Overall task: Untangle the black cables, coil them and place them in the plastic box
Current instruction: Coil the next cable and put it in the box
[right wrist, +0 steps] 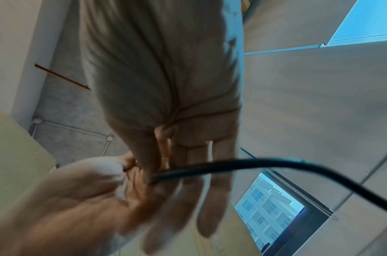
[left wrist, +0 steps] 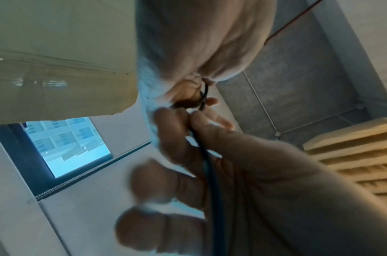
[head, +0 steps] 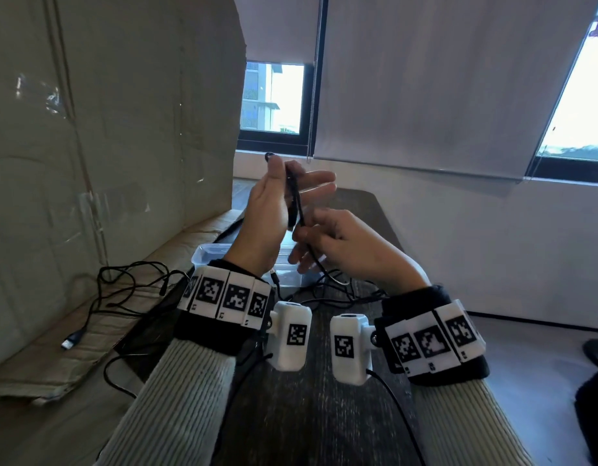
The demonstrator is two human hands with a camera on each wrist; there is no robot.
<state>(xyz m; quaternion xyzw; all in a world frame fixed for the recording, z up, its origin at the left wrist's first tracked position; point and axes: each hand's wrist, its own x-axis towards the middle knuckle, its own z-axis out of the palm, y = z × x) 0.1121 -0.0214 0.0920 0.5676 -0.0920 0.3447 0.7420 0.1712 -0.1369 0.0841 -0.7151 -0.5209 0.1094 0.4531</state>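
Note:
I hold one black cable (head: 295,196) up in front of me, above the table. My left hand (head: 284,190) is raised with its fingers straight, and its thumb pins the cable's looped top against them. Just below, my right hand (head: 311,237) pinches the same cable between thumb and forefinger. In the left wrist view the cable (left wrist: 210,173) runs from the right hand (left wrist: 253,164) up to the left hand (left wrist: 199,43). The right wrist view shows the cable (right wrist: 253,162) leaving the right hand (right wrist: 162,69). The clear plastic box (head: 203,255) stands behind my left wrist, partly hidden.
More black cables (head: 122,287) sprawl over flattened cardboard at the left, one ending in a USB plug (head: 72,339). Another tangle (head: 341,287) lies on the dark table (head: 307,415) by the box. A tall cardboard sheet (head: 105,129) walls off the left side.

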